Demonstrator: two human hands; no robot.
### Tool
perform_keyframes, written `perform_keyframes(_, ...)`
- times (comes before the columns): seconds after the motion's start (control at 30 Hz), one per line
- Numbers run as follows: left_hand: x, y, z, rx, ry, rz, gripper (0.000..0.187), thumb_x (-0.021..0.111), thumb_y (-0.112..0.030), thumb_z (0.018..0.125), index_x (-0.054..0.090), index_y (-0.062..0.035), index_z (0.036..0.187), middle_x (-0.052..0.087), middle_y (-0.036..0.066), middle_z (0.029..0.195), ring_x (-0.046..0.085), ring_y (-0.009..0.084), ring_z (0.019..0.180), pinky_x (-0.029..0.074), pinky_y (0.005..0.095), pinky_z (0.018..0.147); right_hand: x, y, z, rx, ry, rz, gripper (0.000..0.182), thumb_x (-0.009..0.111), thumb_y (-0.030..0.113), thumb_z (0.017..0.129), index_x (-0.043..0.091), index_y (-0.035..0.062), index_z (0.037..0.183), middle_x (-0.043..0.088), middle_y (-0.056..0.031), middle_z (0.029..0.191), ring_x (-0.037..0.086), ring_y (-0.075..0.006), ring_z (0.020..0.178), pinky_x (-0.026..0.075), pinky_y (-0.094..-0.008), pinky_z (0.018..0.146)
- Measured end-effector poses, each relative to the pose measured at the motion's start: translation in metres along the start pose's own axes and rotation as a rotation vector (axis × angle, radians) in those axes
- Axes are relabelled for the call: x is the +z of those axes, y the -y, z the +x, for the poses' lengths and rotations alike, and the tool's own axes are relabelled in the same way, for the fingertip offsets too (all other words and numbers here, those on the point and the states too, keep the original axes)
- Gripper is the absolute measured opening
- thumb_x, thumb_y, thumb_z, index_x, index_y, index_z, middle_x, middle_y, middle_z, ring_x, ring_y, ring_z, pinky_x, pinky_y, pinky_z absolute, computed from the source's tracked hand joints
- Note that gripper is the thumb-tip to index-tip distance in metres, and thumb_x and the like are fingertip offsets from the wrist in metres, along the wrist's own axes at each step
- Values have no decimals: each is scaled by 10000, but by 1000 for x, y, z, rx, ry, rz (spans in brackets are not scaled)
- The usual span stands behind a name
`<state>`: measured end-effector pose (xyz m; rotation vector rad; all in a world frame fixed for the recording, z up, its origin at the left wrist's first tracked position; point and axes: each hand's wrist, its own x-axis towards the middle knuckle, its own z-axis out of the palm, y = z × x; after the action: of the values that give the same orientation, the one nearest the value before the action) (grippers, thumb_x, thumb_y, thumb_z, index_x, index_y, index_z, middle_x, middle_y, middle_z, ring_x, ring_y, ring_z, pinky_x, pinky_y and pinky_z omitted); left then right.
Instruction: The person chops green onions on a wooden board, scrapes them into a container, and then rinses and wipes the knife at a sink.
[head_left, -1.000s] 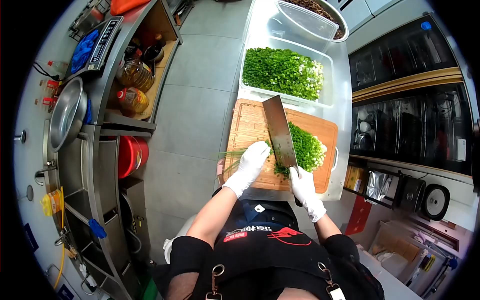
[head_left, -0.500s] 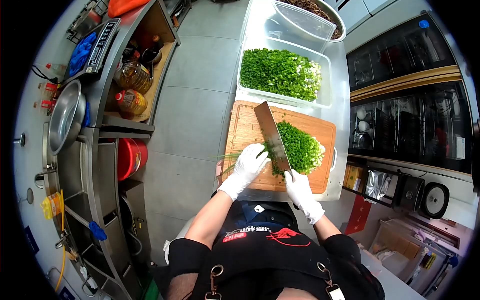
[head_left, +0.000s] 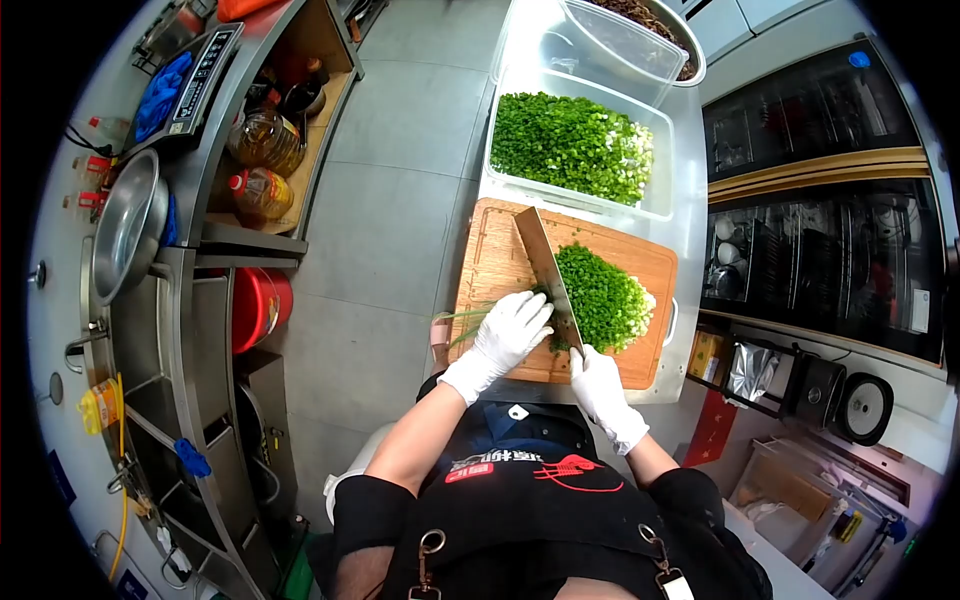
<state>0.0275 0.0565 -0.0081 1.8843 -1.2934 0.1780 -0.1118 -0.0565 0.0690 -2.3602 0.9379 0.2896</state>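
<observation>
A wooden cutting board (head_left: 493, 240) lies on the metal table, with a pile of chopped green onions (head_left: 600, 295) on its right half. My right hand (head_left: 603, 392), in a white glove, is closed round the handle of a cleaver (head_left: 548, 272), whose blade stands between the pile and my other hand. My left hand (head_left: 507, 335), also gloved, presses uncut green onion stalks (head_left: 466, 322) to the board just left of the blade. Beyond the board, a clear plastic container (head_left: 668, 165) holds more chopped green onions (head_left: 570, 143).
Past the container are a clear lid (head_left: 620, 50) and a metal bowl (head_left: 697, 62) of dark food. Steel shelving (head_left: 180, 330) with oil bottles (head_left: 262, 193) and a red bucket (head_left: 262, 308) is at left. A dark glass-fronted cabinet (head_left: 820, 270) stands at right.
The whole view has shifted slightly. My left hand sits a little closer to the blade. The cleaver stays in my right hand, near the same spot on the board.
</observation>
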Motion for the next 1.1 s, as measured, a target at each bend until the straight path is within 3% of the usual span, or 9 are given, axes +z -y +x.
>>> perform_keyframes(0.07,4,2,-3,93,68,44,267,699,-163,774,672,-28,1003,652,115,1073,608,292,1023,495,411,914,1,-1,-1,6,6,-2,272,514,237,954,579,6,826,622,-258,713,619,-445,705,487,-519,666)
perform_keyframes(0.23,7,5,-2,72,61,-13,260,694,-138,752,668,-25,984,649,114,1032,613,297,1006,497,411,904,4,-3,-2,2,5,-14,269,519,239,950,578,10,823,621,-259,707,618,-450,690,492,-525,653)
perform_keyframes(0.33,11,10,-10,28,50,7,257,689,-117,740,664,-25,978,645,119,1016,616,302,1001,498,411,899,4,-3,-2,-2,-20,-9,240,535,199,951,620,-20,905,604,-275,705,619,-437,685,469,-479,613)
perform_keyframes(0.4,9,13,-13,-8,10,37,256,687,-106,735,662,-25,977,643,122,1012,616,304,1001,498,410,897,1,1,-1,21,8,-1,269,519,239,950,588,11,826,622,-260,710,621,-450,692,495,-524,651)
perform_keyframes(0.6,3,15,-18,22,59,102,284,655,-63,725,656,4,1001,642,138,1035,615,308,1007,496,407,911,0,3,2,-6,2,-10,276,514,237,954,592,3,830,621,-265,710,616,-449,693,494,-517,663)
perform_keyframes(0.67,7,18,-24,38,86,93,334,574,-112,735,642,42,1024,632,164,1076,593,315,1062,464,416,961,3,3,6,-5,1,-9,283,516,236,954,592,0,818,622,-265,717,617,-447,699,492,-514,662)
perform_keyframes(0.83,11,17,-26,11,65,95,344,574,-111,731,645,42,1031,637,158,1079,594,313,1062,466,411,961,7,6,21,-1,-13,63,288,523,217,952,603,-21,813,625,-255,738,620,-434,709,483,-485,652)
perform_keyframes(0.93,11,16,-25,13,50,88,339,576,-107,729,648,40,1026,640,153,1076,595,310,1060,468,408,958,0,-1,19,50,-12,369,256,532,204,949,636,-31,945,630,-256,776,615,-417,702,473,-423,643)
perform_keyframes(1.1,11,16,-25,7,56,92,333,576,-98,731,652,35,1027,643,150,1080,596,307,1057,471,406,955,-14,-10,3,83,19,338,255,533,207,952,635,-27,968,631,-264,786,623,-413,708,476,-420,641)
